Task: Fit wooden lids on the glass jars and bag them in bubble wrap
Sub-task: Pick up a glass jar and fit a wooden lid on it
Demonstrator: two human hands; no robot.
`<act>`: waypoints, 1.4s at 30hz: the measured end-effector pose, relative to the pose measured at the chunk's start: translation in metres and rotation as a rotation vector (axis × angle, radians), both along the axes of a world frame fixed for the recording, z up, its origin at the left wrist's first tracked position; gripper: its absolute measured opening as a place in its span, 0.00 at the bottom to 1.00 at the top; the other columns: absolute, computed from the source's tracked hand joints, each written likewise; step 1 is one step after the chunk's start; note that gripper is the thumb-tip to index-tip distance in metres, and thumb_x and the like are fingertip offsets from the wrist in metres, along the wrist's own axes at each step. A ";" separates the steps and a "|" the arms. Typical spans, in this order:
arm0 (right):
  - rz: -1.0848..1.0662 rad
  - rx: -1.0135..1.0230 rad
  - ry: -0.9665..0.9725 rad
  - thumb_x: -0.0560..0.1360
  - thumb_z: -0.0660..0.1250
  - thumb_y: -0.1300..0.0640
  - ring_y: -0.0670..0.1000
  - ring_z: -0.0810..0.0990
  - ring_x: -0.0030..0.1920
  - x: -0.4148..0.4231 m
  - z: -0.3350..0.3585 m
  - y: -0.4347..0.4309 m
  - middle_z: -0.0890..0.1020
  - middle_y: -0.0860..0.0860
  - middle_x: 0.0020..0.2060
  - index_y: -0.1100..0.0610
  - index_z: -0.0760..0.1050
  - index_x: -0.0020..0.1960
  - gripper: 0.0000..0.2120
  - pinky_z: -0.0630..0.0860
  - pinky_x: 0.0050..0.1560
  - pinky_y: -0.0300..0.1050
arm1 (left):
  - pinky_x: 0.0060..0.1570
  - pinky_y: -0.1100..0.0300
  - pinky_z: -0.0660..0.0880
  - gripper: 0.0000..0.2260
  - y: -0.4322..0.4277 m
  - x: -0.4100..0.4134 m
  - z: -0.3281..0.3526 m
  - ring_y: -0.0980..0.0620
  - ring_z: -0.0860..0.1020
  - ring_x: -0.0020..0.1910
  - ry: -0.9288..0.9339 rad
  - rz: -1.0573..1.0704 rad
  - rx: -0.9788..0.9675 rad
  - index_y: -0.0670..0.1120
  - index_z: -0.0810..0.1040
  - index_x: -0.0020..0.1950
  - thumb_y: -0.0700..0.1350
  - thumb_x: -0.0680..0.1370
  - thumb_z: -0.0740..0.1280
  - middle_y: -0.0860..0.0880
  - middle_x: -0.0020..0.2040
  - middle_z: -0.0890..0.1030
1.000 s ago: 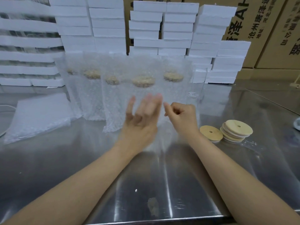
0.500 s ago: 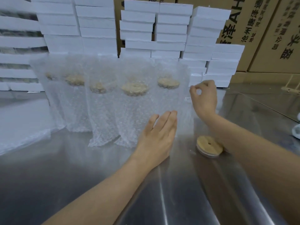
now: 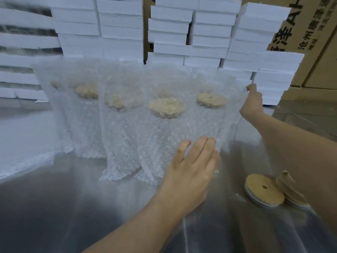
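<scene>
At least five bubble-wrap bags (image 3: pixel 127 136) stand upright, crowded together toward the far edge of the steel table (image 3: pixel 54 207). A round wooden lid (image 3: pixel 166 107) shows blurrily through each. Near the right edge lies a loose wooden lid (image 3: pixel 264 191) with a centre hole, touching a small stack of lids (image 3: pixel 290 187).

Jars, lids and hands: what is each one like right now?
Jars: upright, lidded, inside bags.
Loose lids: off, lying on the table.
Left hand: flat against the bags.
Right hand: pinching the right bag's top edge.
Foam boxes: stacked.
</scene>
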State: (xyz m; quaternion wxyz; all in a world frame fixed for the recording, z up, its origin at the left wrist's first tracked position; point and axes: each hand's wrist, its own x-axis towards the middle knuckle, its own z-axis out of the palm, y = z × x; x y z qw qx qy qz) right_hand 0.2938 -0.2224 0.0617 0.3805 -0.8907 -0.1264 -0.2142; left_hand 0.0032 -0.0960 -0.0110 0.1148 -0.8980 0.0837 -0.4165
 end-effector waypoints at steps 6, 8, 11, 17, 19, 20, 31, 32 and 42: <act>0.162 0.141 -0.220 0.71 0.76 0.56 0.51 0.72 0.58 -0.051 0.004 -0.008 0.66 0.57 0.62 0.50 0.60 0.76 0.39 0.69 0.63 0.41 | 0.63 0.49 0.66 0.23 0.005 0.004 -0.001 0.45 0.68 0.67 -0.024 -0.052 -0.031 0.42 0.78 0.62 0.40 0.71 0.54 0.42 0.68 0.74; 0.164 0.300 -0.322 0.70 0.75 0.53 0.45 0.71 0.52 -0.082 0.023 -0.014 0.65 0.53 0.59 0.49 0.50 0.79 0.47 0.68 0.58 0.33 | 0.59 0.50 0.73 0.24 0.005 0.004 0.005 0.42 0.73 0.65 -0.006 -0.073 -0.037 0.41 0.78 0.63 0.41 0.71 0.54 0.41 0.68 0.74; 0.282 0.774 -0.401 0.69 0.71 0.51 0.39 0.76 0.51 -0.135 0.049 -0.028 0.68 0.46 0.53 0.52 0.47 0.80 0.47 0.75 0.62 0.45 | 0.49 0.51 0.77 0.23 0.002 0.001 0.014 0.40 0.78 0.59 0.037 -0.151 -0.102 0.38 0.78 0.63 0.41 0.71 0.56 0.38 0.65 0.76; 0.987 1.114 0.121 0.67 0.68 0.47 0.56 0.82 0.51 -0.223 0.028 -0.015 0.77 0.54 0.49 0.47 0.59 0.72 0.36 0.79 0.50 0.52 | 0.42 0.56 0.75 0.12 0.000 -0.026 0.010 0.51 0.80 0.42 -0.020 -0.395 -0.868 0.40 0.80 0.51 0.38 0.78 0.57 0.46 0.48 0.79; 0.982 1.041 0.234 0.66 0.69 0.48 0.57 0.82 0.49 -0.241 0.007 0.006 0.79 0.53 0.46 0.49 0.62 0.72 0.36 0.79 0.47 0.53 | 0.37 0.61 0.73 0.12 0.006 -0.034 0.013 0.56 0.78 0.37 0.082 -0.553 -1.223 0.43 0.78 0.49 0.40 0.80 0.55 0.47 0.44 0.79; 0.957 0.999 0.259 0.65 0.70 0.48 0.58 0.82 0.49 -0.248 -0.002 0.013 0.80 0.53 0.46 0.49 0.63 0.72 0.36 0.79 0.48 0.56 | 0.36 0.63 0.73 0.13 0.007 -0.038 0.014 0.56 0.78 0.36 0.157 -0.623 -1.429 0.44 0.77 0.48 0.44 0.83 0.54 0.47 0.43 0.79; 0.829 0.896 0.164 0.63 0.72 0.44 0.60 0.81 0.54 -0.263 -0.038 0.014 0.73 0.58 0.55 0.48 0.65 0.69 0.37 0.79 0.57 0.62 | 0.48 0.53 0.78 0.42 0.003 -0.043 0.004 0.50 0.81 0.55 0.604 -0.732 -1.773 0.49 0.73 0.59 0.73 0.55 0.74 0.47 0.56 0.80; 0.819 0.891 0.151 0.62 0.75 0.41 0.62 0.81 0.54 -0.263 -0.037 0.014 0.73 0.59 0.54 0.50 0.63 0.69 0.40 0.79 0.56 0.61 | 0.47 0.54 0.78 0.41 0.003 -0.043 0.005 0.50 0.81 0.55 0.597 -0.742 -1.766 0.50 0.72 0.61 0.71 0.56 0.75 0.48 0.57 0.80; 0.830 0.881 0.232 0.64 0.69 0.42 0.55 0.81 0.54 -0.260 -0.035 0.019 0.75 0.54 0.55 0.44 0.63 0.69 0.36 0.80 0.52 0.52 | 0.43 0.54 0.78 0.34 0.001 -0.044 0.011 0.51 0.82 0.52 0.586 -0.766 -1.925 0.45 0.70 0.63 0.59 0.63 0.75 0.51 0.55 0.80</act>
